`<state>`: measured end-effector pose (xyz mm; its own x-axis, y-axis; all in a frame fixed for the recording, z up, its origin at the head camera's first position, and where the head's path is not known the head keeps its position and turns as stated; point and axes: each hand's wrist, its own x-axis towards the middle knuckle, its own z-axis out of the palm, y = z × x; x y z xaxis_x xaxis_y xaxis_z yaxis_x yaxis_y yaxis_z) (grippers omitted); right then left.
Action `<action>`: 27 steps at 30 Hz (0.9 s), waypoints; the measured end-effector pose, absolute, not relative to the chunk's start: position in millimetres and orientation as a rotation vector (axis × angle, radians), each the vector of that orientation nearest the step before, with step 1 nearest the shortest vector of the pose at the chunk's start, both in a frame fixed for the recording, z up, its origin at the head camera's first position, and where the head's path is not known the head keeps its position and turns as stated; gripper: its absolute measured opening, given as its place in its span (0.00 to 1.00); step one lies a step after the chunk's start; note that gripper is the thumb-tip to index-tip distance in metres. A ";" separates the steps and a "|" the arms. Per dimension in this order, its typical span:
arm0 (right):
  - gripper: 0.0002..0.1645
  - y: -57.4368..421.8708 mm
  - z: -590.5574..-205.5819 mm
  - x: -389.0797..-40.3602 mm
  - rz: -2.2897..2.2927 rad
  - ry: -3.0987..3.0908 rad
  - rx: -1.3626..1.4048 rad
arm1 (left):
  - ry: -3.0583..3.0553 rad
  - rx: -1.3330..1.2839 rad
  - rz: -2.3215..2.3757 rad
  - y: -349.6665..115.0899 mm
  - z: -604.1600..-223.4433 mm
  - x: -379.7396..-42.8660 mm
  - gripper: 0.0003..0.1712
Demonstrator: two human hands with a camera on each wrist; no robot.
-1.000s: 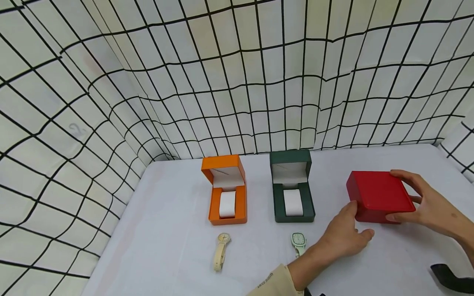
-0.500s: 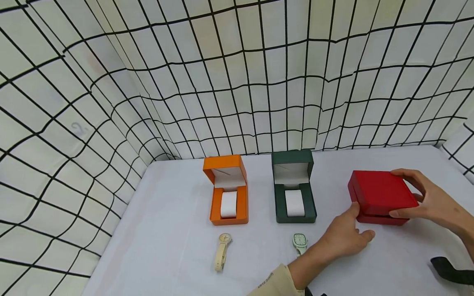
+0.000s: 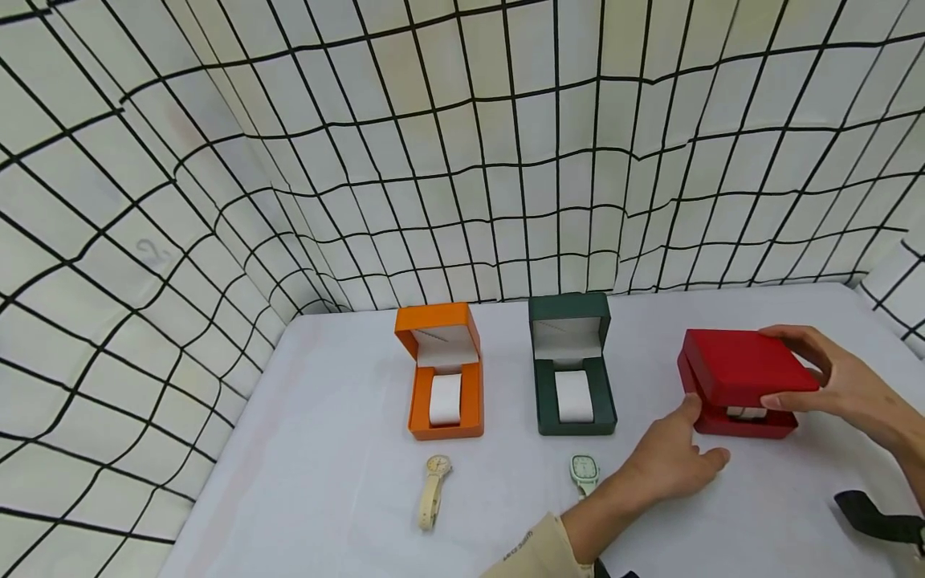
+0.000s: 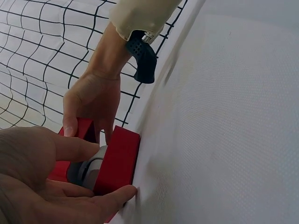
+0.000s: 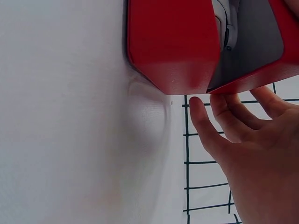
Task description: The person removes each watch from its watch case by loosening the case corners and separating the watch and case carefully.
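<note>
At the right of the head view stands a red watch box (image 3: 751, 365), its lid partly raised. My right hand (image 3: 838, 381) grips the lid (image 3: 759, 361), thumb at the front edge and fingers at the far edge. My left hand (image 3: 672, 453) touches the box's left side near the front corner with extended fingers; its thumb sticks out apart from the box. Through the gap, a watch (image 5: 226, 23) with a light strap shows inside the box, partly hidden by the lid. In the left wrist view, the light cushion or strap (image 4: 95, 168) appears between lid and red base (image 4: 117, 161).
An orange watch box (image 3: 446, 401) and a green watch box (image 3: 574, 401) stand open, each with a white cushion. Before them lie a cream watch (image 3: 433, 490) and a mint watch (image 3: 584, 472), the latter partly behind my left forearm. Black-lined netting (image 3: 506, 160) borders the white table (image 3: 347, 449).
My right hand has lifted the red box's front edge of the lid upward, opening a gap that shows the inside. The left hand has stayed against the box's side.
</note>
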<state>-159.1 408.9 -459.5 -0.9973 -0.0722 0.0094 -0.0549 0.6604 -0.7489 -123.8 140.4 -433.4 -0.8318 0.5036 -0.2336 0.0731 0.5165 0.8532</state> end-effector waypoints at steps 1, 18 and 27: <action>0.61 409.6 -460.4 -159.5 -1.280 2.840 -0.106 | 2.302 0.469 1.266 140.3 -433.5 -123.6 0.41; 0.55 446.1 -496.5 -185.4 -1.183 2.852 -0.032 | 2.314 0.461 1.271 140.1 -433.2 -122.5 0.41; 0.50 413.8 -453.7 -169.7 -1.239 2.825 -0.075 | 2.349 0.457 1.254 141.2 -432.7 -121.8 0.41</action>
